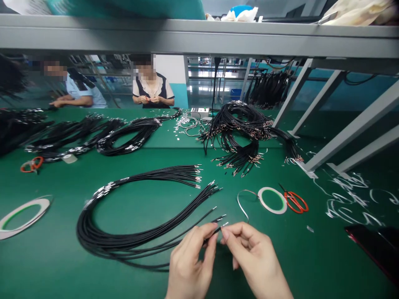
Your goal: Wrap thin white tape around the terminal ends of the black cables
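Observation:
My left hand pinches a black cable close to its stripped end, low in the middle of the view. Right beside it, my right hand has thumb and forefinger pressed together at the silvery tip of that cable. The held cable runs back left into a curved bundle of black cables lying on the green table. Silvery wrapping shows on the bundle's upper left bend. The bundle's loose ends, with bare metal tips, point right, some just above my left hand.
A roll of white tape and orange-handled scissors lie right of centre. Another tape roll is at left, near more scissors. Cable heaps cover the back. Metal shelf legs stand at right. Two people sit opposite.

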Available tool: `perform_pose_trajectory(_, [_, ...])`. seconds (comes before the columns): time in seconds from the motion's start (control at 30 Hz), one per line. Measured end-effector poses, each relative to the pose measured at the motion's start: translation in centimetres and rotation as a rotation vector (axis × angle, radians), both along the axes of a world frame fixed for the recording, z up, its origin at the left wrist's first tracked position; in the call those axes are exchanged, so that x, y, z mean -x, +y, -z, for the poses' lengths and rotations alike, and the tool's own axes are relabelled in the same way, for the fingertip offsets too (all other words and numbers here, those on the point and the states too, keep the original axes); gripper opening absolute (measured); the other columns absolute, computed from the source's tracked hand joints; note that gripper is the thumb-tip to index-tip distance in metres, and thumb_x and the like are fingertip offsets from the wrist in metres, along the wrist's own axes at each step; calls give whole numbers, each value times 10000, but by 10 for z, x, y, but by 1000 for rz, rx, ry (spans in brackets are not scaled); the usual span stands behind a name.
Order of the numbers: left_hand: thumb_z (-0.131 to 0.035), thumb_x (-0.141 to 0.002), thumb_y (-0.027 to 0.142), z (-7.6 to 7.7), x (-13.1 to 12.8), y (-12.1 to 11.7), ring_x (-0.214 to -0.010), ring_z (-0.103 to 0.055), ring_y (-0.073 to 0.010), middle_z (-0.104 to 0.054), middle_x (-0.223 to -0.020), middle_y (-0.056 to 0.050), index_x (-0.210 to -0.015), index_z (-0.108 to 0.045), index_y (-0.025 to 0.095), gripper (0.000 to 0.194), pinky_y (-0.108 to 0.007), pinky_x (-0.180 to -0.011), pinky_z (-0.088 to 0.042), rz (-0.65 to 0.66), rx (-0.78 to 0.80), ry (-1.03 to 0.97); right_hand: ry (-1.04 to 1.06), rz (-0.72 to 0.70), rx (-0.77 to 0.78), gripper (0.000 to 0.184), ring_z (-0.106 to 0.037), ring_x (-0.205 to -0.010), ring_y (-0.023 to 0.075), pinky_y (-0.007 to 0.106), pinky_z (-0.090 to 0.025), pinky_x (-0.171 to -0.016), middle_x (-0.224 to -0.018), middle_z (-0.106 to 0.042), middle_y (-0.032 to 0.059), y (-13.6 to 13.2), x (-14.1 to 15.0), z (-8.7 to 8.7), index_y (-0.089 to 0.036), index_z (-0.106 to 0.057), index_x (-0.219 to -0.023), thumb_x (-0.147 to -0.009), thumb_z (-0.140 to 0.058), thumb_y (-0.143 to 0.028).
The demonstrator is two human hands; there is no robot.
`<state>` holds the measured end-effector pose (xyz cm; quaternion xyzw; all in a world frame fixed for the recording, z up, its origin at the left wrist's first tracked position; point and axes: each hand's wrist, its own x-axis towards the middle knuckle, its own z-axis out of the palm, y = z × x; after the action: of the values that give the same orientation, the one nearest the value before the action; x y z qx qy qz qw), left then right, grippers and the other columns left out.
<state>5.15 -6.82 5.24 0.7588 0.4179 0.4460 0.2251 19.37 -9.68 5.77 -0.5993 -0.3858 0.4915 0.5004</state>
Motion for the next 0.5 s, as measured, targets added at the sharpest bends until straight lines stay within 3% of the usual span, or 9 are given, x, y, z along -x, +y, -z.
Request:
perform_pose_trajectory(0.17, [-586,-822,49,1,2,1,-703,-667,-139,-710,-847,-24,-1055,-592,201,278,-236,-747,-517,16,-106,80,28,15,8,313,-459,-402,84,196,-344,-389,-580,-625,22,1,1,-1,-163,-692,-722,-775,-681,-471])
perform_pose_trajectory(0.37, [-554,-829,10,3,5,1,-671,-628,-152,-678,-783,-35,-1108,-581,196,336,-246,-647,-498,70,-168,158,-8,-2,24,323,-455,-396,80,195,-328,-390,-597,-631,23,1,1,-1,-167,-669,-737,-802,-646,-483])
perform_pose_trajectory(0.5, [-533,-826,-32,5,7,2,-777,-632,-164,-681,-872,-62,-1232,-534,201,467,-252,-698,-503,129,-213,167,-32,-21,21,323,-453,-394,82,196,-327,-392,-586,-618,18,0,0,-1,-165,-667,-775,-826,-615,-481])
